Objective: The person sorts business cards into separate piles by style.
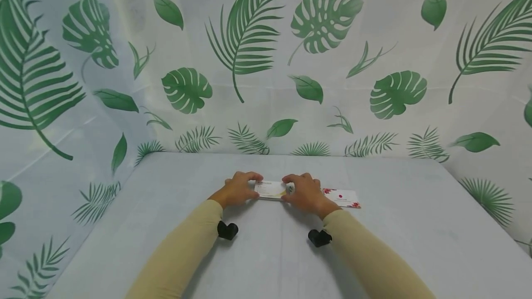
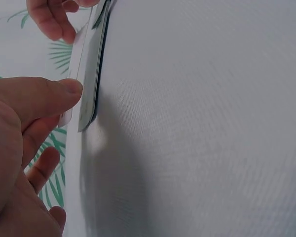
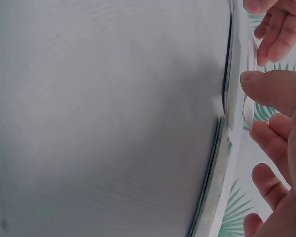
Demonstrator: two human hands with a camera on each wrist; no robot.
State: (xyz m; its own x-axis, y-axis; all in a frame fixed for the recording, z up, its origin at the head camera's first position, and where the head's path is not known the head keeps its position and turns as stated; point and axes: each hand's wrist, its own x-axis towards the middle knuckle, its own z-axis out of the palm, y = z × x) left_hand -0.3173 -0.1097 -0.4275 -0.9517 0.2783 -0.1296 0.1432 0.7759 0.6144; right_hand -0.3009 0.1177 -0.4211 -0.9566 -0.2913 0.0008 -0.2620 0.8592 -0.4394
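Lying long axis left-right, white card [image 1: 271,190] pinched endwise by left hand [image 1: 238,189] and right hand [image 1: 305,193].

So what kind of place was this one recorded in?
Probably a makeshift recording booth: a leaf-print sheet hangs all round as backdrop, and a cloth-covered table bears only cards, the white card held by both hands.

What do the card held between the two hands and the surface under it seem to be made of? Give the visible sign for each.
Card: probably thin printed card with a smooth finish; its edge looks flat and stiff, white face with yellow print.
Table cover: likely woven cloth, matt grey; a fine weave shows in the wrist views.
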